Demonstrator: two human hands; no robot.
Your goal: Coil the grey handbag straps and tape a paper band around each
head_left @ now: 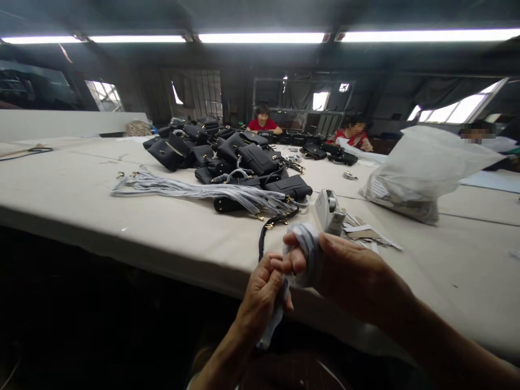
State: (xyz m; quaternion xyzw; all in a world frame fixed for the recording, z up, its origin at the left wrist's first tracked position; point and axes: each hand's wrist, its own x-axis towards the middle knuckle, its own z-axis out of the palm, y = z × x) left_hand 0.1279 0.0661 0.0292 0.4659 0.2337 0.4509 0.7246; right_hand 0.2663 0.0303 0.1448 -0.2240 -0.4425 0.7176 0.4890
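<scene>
A bag strap (311, 252) in thin whitish wrapping is looped around the fingers of my right hand (349, 265). My left hand (258, 290) pinches the same strap close to the loop, and a wrapped length hangs down below it. Both hands are closed and nearly touch, in front of the table edge. Just beyond them a dark strap (263, 238) with gold clasps trails over the table. A bundle of wrapped straps (190, 189) with gold clasps lies farther left. What the right palm covers is hidden.
Black handbags (255, 157) are heaped mid-table. A tape dispenser (326, 212) stands beyond my right hand, beside scattered paper strips (365, 234). A translucent white plastic bag (422, 168) sits at right on the pale table (162, 233). Several people sit at the far side.
</scene>
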